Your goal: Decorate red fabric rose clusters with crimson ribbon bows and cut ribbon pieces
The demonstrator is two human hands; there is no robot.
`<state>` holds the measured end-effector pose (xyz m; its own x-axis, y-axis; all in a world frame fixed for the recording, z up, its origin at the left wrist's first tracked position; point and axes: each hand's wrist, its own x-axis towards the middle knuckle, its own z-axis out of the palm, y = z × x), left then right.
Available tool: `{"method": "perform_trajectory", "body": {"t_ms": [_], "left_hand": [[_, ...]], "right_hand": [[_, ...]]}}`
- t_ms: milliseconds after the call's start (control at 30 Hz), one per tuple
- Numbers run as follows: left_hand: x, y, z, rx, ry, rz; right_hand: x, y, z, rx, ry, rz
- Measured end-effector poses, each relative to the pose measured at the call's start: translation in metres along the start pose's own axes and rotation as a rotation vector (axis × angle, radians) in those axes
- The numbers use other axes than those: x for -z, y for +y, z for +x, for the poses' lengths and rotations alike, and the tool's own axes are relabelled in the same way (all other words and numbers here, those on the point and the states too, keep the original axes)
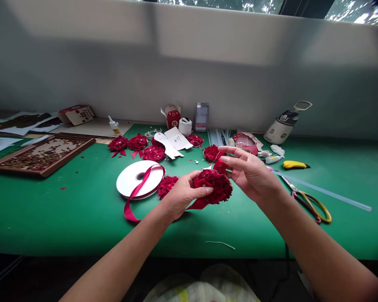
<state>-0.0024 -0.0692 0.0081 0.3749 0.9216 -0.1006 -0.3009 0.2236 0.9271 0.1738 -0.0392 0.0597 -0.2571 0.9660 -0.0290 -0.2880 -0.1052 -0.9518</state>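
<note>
A dark red fabric flower [219, 188] with ruffled edges is gripped by my left hand [182, 195], the thumb pressed across its front. Red ribbon [197, 205] hangs below the flower and leads behind my left hand. To the upper right, my right hand [247, 170] has its fingers stretched and apart. Its fingertips are beside a small upright red ribbon piece [219, 166] at the flower's top edge; whether they touch it is unclear. On the left, a white ribbon spool [129, 178] lies flat with a loop of red ribbon [129, 207] trailing from it.
Several red flowers [153, 154] lie behind the spool, near white card pieces [178, 138]. Scissors [311, 205], a yellow cutter [296, 165] and a translucent glue stick [334, 193] lie right. A bottle [282, 128] stands behind them. A wooden tray [50, 170] is left.
</note>
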Motion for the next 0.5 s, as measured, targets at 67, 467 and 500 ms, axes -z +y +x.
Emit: {"method": "perform_trajectory", "body": {"t_ms": [67,467,500], "left_hand": [[-0.002,-0.001,0.001,-0.005,-0.033,-0.027],[-0.008,0.033,0.018,-0.104,-0.262,-0.126],[-0.007,0.039,0.021,-0.127,-0.280,-0.115]], "right_hand": [[0.000,-0.004,-0.001,-0.034,-0.025,0.033],[-0.006,-0.048,-0.005,0.182,0.040,-0.106],[-0.007,-0.053,-0.005,0.206,0.038,-0.121]]}}
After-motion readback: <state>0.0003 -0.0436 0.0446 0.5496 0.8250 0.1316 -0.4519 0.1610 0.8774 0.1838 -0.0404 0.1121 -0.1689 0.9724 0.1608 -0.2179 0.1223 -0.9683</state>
